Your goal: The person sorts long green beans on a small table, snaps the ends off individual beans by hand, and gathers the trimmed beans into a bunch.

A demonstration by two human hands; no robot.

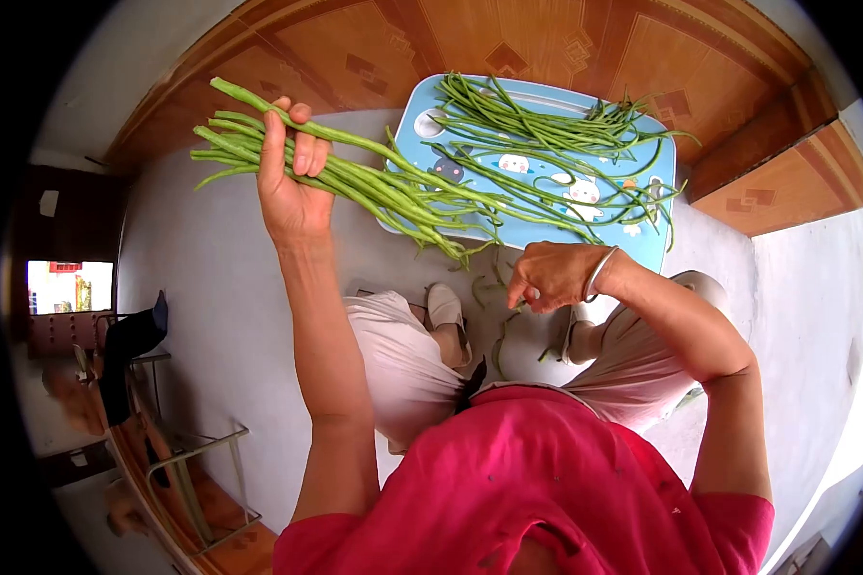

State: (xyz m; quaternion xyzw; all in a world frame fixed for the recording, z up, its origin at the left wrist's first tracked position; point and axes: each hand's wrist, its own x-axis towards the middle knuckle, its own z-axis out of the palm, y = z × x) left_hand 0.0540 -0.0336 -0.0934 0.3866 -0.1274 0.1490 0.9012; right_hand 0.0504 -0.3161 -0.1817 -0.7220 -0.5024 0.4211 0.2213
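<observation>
A bunch of long green beans (384,192) is gripped in my left hand (297,177), raised at the upper left, with the thin ends reaching right over the edge of a light blue table (537,233). My right hand (556,275) hangs just below the table's near edge, its fingers curled down and a bracelet on the wrist. Whether it holds anything small is hidden. On the table, printed with cartoon animals, lies a pile of thinner, darker beans (537,120), with several loose strands (547,196) nearer to me.
Bean scraps (499,350) lie on the grey floor (211,240) between my feet. Wooden panelled furniture (547,43) stands beyond the table. At the left are a metal-framed seat (201,450) and part of another person (134,345).
</observation>
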